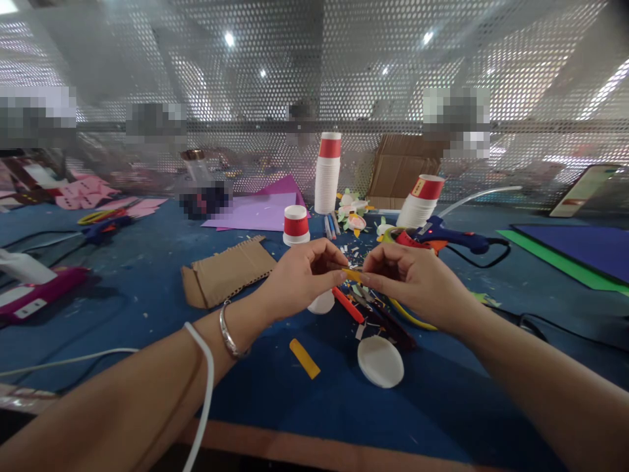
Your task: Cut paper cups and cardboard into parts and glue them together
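The likeliest trouble lay in the pinch itself: the small yellow strip (352,275) was so slight that uneven pressure or a pull between the two hands could have creased, torn or dropped it. A dropped piece could have been lost among the paper scraps (376,318) just beneath, near the red stick (348,305). The white cord (207,373) crossed the left forearm—a snag there might have jerked the grip. The blue glue gun (452,237) at the far right, if hot, could have burned a straying right arm. The strip looked flat, narrow and matte, held up over the middle of the worktop (265,400) and partly hidden by fingers. The left hand (299,278) had its thumb and fingertips closed on the left end, the right hand (417,282) likewise on the right end. Nearer, a longer yellow piece (304,358) lay to the left of a white disc (381,362); brown cardboard (228,272) sat farther left, and the red-and-white cup (295,225) stood just beyond the left hand.
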{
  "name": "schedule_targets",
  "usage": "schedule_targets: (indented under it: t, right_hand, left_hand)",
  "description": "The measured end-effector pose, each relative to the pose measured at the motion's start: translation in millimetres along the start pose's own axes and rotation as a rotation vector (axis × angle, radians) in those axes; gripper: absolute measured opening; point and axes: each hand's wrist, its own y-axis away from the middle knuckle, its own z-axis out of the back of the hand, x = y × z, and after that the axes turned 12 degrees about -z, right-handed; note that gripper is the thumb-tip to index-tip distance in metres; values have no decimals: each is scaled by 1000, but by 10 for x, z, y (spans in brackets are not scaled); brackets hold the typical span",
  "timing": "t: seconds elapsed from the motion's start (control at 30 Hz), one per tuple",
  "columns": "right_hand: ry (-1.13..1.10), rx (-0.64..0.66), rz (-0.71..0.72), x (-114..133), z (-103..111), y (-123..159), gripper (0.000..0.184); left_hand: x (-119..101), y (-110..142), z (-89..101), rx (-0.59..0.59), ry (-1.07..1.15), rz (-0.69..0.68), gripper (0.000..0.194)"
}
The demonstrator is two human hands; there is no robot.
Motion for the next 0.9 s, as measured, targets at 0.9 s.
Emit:
schedule_targets:
  t: [0.9]
  right_hand:
    - [130,-10,6,48,-22,43,23]
  left_hand:
    - [-47,9,-25,-53,130,45,18]
